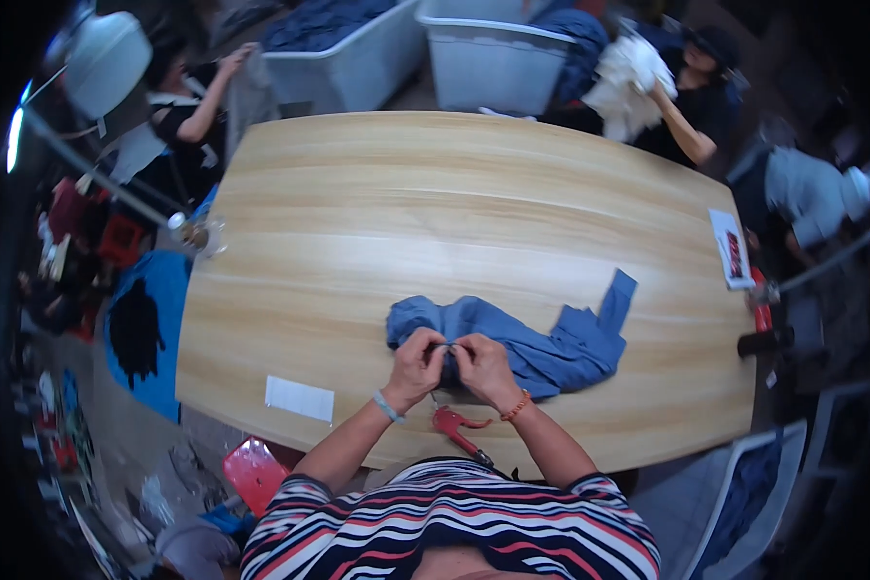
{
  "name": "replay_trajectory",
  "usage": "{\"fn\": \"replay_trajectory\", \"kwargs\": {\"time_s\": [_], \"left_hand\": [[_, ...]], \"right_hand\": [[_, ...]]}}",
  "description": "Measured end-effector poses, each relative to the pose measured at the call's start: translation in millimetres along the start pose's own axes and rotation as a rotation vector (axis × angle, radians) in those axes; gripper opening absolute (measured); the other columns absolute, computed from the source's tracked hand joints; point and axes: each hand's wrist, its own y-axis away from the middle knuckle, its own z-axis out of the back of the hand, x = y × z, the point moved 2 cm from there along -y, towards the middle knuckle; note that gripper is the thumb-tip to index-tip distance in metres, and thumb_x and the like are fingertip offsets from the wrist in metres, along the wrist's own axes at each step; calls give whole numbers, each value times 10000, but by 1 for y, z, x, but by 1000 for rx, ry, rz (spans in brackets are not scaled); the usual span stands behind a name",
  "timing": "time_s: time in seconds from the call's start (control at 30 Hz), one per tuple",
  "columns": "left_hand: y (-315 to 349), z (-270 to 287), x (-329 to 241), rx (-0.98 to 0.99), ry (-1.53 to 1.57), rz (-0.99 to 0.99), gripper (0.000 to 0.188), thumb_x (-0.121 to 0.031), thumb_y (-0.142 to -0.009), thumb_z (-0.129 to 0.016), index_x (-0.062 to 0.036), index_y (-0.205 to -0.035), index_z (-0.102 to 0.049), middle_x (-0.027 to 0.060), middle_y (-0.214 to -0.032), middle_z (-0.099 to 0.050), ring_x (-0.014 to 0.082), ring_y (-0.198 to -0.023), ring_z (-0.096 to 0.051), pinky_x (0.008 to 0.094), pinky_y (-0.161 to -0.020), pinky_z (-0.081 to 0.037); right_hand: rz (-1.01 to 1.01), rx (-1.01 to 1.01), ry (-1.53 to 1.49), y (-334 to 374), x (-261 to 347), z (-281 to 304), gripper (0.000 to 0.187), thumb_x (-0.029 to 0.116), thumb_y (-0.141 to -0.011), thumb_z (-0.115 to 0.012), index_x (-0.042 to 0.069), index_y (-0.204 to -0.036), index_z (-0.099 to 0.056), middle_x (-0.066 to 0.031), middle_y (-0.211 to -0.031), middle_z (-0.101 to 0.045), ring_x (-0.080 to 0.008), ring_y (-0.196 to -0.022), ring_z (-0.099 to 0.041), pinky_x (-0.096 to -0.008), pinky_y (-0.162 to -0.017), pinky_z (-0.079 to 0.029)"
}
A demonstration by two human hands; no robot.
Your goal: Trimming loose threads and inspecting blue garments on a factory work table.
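Observation:
A crumpled blue garment (541, 358) lies on the near middle of the wooden table, one narrow end stretching out to the right. Over its left part my left hand (418, 367) and my right hand (483, 367) meet, fingertips pinched together. A small dark bit shows between the fingertips; whether it belongs to the garment I cannot tell. Just below my hands, near the table's front edge, lies a red hand tool (451, 421) with a curved handle, perhaps a tagging gun.
On the wooden table (435, 213) lie a white paper (300, 398) at left and a white sheet with a dark red item (732, 249) at right. Grey bins (498, 63) with blue cloth stand beyond. Two people handle cloth across the table. Another bin (759, 503) is at near right.

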Motion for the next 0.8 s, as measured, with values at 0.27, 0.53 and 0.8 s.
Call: {"fn": "replay_trajectory", "kwargs": {"time_s": [0.27,0.53,0.8], "left_hand": [[16,0,1,-22,14,93,71,0,-824,-588,-9,-894,-581,26,-754,-553,75,-648,-511,220,-580,-425],[23,-1,15,93,32,229,115,-51,-808,-610,-8,-914,-620,33,-714,-565,57,-544,-478,214,-502,-404],[34,-7,33,313,129,385,216,-82,-800,-620,-9,-1003,-607,76,-778,-610,86,-555,-512,237,-537,-440]], "right_hand": [[18,26,7,2,-1,-4,126,130,-803,-600,6,-808,-618,-168,-785,-614,-328,-745,-617,-403,-673,-489],[141,18,152,9,-10,-1,98,118,-754,-632,32,-784,-595,-135,-751,-604,-302,-646,-609,-372,-582,-481],[214,-11,192,18,-23,-17,114,103,-747,-627,42,-839,-598,-129,-808,-609,-311,-717,-614,-389,-634,-487]]}}
